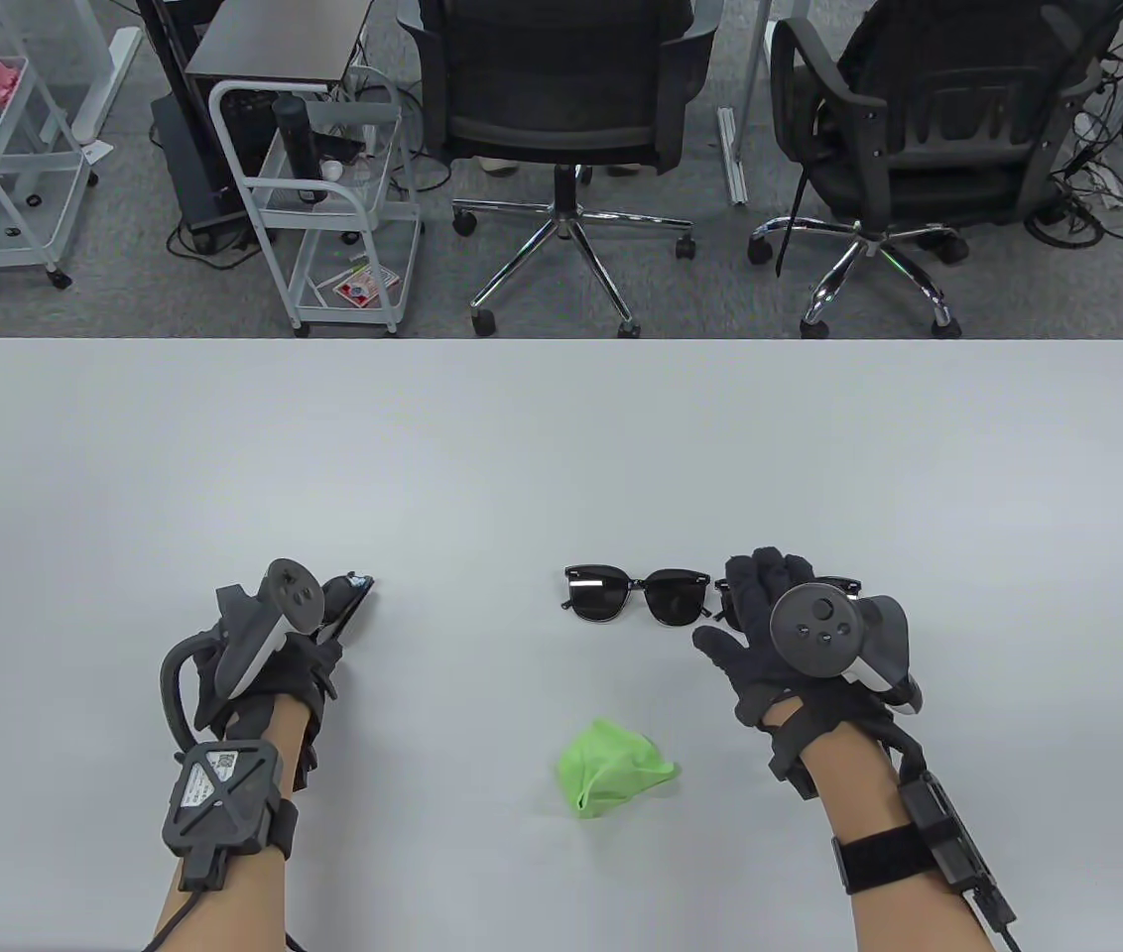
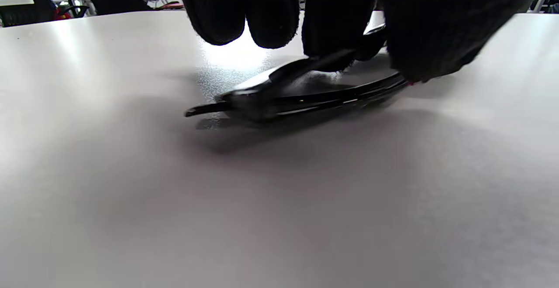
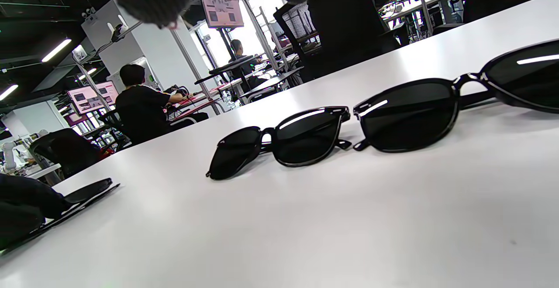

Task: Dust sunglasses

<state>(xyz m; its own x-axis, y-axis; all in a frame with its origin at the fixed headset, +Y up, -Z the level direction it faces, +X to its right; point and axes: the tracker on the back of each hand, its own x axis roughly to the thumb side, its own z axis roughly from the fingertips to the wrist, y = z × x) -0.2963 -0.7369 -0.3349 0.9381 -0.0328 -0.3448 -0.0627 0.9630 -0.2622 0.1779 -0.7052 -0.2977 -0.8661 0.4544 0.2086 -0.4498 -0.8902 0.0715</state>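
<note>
Three black sunglasses lie on the white table [image 1: 522,446]. My left hand [image 1: 323,620] holds the left pair [image 1: 351,603] by its near end; in the left wrist view the fingertips [image 2: 336,39] and thumb pinch this folded pair [image 2: 305,98], which rests on the table. The middle pair [image 1: 636,593] lies free, lenses up, and also shows in the right wrist view [image 3: 284,146]. My right hand [image 1: 765,590] hovers open with spread fingers over the right pair [image 1: 844,585], mostly hiding it; that pair [image 3: 458,104] lies untouched. A crumpled green cloth [image 1: 613,766] lies between my hands, nearer me.
Two office chairs [image 1: 561,109] [image 1: 919,119] and a white trolley [image 1: 333,198] stand on the floor beyond the table's far edge. The far half of the table holds nothing in view.
</note>
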